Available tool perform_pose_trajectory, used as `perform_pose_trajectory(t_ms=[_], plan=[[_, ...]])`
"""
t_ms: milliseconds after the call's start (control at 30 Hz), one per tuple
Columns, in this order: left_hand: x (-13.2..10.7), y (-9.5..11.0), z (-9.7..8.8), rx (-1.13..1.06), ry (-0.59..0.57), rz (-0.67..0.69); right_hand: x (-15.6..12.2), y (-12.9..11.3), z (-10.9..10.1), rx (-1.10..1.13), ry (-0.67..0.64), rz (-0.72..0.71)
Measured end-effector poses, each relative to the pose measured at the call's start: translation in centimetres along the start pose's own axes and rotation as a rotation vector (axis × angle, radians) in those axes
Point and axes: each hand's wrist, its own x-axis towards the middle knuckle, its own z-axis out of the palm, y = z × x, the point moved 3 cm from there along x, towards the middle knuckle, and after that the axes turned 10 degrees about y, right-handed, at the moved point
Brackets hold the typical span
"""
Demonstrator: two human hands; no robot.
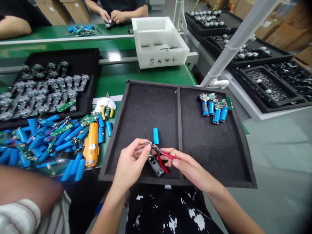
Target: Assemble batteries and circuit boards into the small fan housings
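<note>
- Here's the left hand point(133, 159), thumb and fingers closed in a pinch on a small green board point(150, 154), low over the left half of the black tray point(207, 156).
- And the right hand point(188, 165) has the red-handled pliers point(170, 156), fingers curled round handles that stand spread, the metal nose right up at the left fingertips. Whether it bites on anything, I can't tell.
- The board looks light, stiff and easily cracked; hold it by the edges, I'd say, clear of joints and wires. The pliers should be the heavier, firm piece, best gripped well back on the red sleeves.
- Just below, a grey housing point(156, 167) sits tilted under the hands; whether it hangs from the board or rests on the tray is hidden. Probably rigid plastic, smooth, safest by its long sides.
- Just beyond the fingers, one blue cell point(156, 136) on the tray: likely dense for its size, slick-wrapped and ready to roll, so take it round the middle.
- Over the divider, far right corner, a cluster of blue cells with boards point(216, 109).
- Out left, off the tray, a heap of blue cells point(65, 139) and an orange tool point(92, 144).
- Farther off, a white bin point(164, 60), and a co-worker's hands point(114, 17) busy across the bench.
</note>
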Motion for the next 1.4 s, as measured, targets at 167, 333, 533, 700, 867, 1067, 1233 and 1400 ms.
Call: perform_pose_trajectory(t_ms=[167, 333, 533, 700, 867, 1067, 1233, 1400], plan=[[-0.4, 0.2, -0.2, -0.035, -0.013, -0.017, -0.3, -1.4, 1.0, -0.118, -0.035, 0.013], [-0.6, 0.5, -0.3, 0.012, 0.028, 0.024, -1.2, -2.6, 1.5, -0.198, -0.039, 0.025], [-0.5, 0.3, -0.2, 0.011, 0.087, -0.021, -2.3, -2.6, 1.3, -0.403, 0.06, -0.066], [-0.6, 0.3, -0.1, -0.024, 0.075, -0.006, -2.7, -4.3, -3.1, -0.973, 0.51, -0.299], [-0.7, 0.1, -0.3, 0.021, 0.084, 0.017, -2.5, -5.7, -5.9, -1.45, 0.79, -0.431], [-0.8, 0.2, -0.1, 0.034, 0.082, 0.041, -2.2, -4.9, -6.3, -1.3, 0.749, -0.442], [-1.0, 0.2, -0.1, 0.03, 0.083, 0.041, -0.9, -3.5, -9.8, -1.532, 0.946, -0.234], [-0.8, 0.0, -0.1, 0.035, 0.072, 0.044, -0.4, -2.8, -9.9, -1.604, 0.794, -0.257]])
